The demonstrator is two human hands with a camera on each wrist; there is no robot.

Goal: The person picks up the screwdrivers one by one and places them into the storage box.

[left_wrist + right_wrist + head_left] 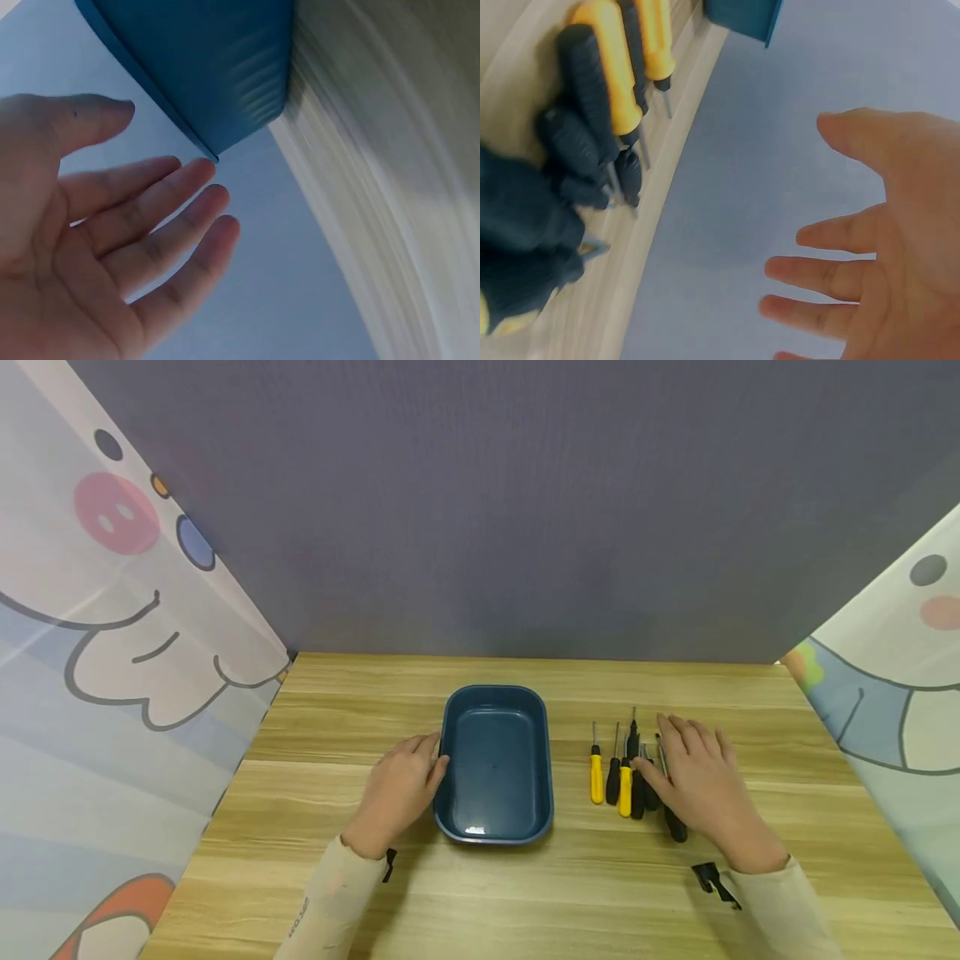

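Note:
An empty dark blue rectangular tray (495, 835) lies on the wooden table. At its left side is my left hand (401, 789), fingers extended and nothing in its grasp; the left wrist view shows the fingertips (217, 195) right by the tray's rim (150, 82). Several screwdrivers lie in a cluster right of the tray, among them a yellow-handled screwdriver (596, 779) and a black-handled screwdriver (675, 825). Over the right edge of that cluster hovers my right hand (701, 781), fingers spread. In the right wrist view its palm (922, 262) holds nothing, with the screwdriver handles (615, 67) to the left.
The wooden table (570, 893) ends at a grey wall panel (525, 527) at the back. Cartoon-printed curtains (90, 693) hang at the left and right sides. Dark straps (716, 885) dangle by the sleeves.

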